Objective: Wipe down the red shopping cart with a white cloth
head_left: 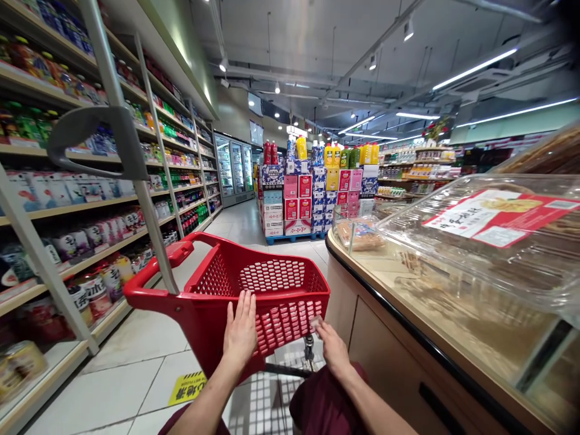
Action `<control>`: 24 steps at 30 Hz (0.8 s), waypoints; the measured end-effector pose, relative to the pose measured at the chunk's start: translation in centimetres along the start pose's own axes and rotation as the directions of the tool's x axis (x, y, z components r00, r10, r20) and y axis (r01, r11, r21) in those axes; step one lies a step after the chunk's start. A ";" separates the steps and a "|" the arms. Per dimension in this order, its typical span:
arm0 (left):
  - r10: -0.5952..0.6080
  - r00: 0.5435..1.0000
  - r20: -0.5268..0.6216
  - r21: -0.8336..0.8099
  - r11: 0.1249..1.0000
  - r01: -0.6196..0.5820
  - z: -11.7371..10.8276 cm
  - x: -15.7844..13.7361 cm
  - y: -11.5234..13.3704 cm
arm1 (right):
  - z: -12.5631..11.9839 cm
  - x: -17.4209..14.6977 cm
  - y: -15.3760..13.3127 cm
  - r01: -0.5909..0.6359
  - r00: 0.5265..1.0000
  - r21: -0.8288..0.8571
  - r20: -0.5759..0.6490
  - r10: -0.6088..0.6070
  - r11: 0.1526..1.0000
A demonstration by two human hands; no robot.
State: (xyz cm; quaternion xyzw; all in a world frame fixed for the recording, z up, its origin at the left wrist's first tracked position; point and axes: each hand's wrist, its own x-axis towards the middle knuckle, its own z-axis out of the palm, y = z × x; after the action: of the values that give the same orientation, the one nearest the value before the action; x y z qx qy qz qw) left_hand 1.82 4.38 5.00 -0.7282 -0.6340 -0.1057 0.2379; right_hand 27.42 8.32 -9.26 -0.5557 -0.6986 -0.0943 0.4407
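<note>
A red plastic shopping cart (212, 311) with perforated walls stands right in front of me. My left hand (240, 332) lies against its near side, fingers stretched out and pointing up to the rim. Close to the cart's lower right corner is my right hand (334, 349), its fingers closed on a small whitish crumpled piece (316, 324). What that piece is made of is too small to tell. From the cart's left side rises a grey metal pole (156, 232) with a dark grey grip (93, 142). No goods show in the visible part of the basket.
Drink shelves (109, 241) run along the left. A display counter (385, 326) with a black edge stands close on the right, bearing clear plastic food boxes (489, 241). Stacked cartons (299, 199) stand ahead, glass-door fridges (233, 163) behind. A yellow sign (187, 386) marks the tiled floor.
</note>
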 end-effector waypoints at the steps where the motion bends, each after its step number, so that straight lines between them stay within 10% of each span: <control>1: 0.002 1.000 -0.001 0.000 1.000 -0.002 0.0 0.0 0.0 | -0.4 0.5 -0.3 0.004 1.000 0.011 -0.023 -0.004 1.000; 5: -0.014 1.000 -0.010 -0.004 1.000 0.014 0.0 0.0 0.1 | -2.2 3.2 -0.8 -0.035 0.987 0.040 -0.153 0.040 0.999; 10: 0.015 1.000 -0.005 0.002 1.000 -0.015 0.3 -0.1 -0.1 | -2.1 1.7 -1.0 0.085 0.993 0.020 0.087 -0.086 0.996; 16: 0.010 1.000 -0.024 0.006 1.000 -0.010 0.5 -0.2 -0.2 | -2.4 4.1 -4.1 0.134 0.984 0.037 -0.127 -0.128 0.990; 21: 0.033 0.999 0.016 0.011 0.999 -0.033 0.2 -0.3 -0.4 | -1.7 2.3 -5.6 0.223 0.971 0.032 0.076 -0.225 0.974; 24: 0.038 0.999 0.005 0.013 0.999 -0.038 0.2 -0.3 -0.4 | -1.9 2.6 -6.2 0.202 0.979 0.049 0.000 -0.202 0.978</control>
State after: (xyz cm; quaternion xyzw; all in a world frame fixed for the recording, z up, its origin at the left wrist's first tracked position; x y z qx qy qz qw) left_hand 1.38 4.26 4.79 -0.7388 -0.6213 -0.0955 0.2431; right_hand 23.10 6.67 -4.01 -0.4711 -0.7548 -0.1199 0.4404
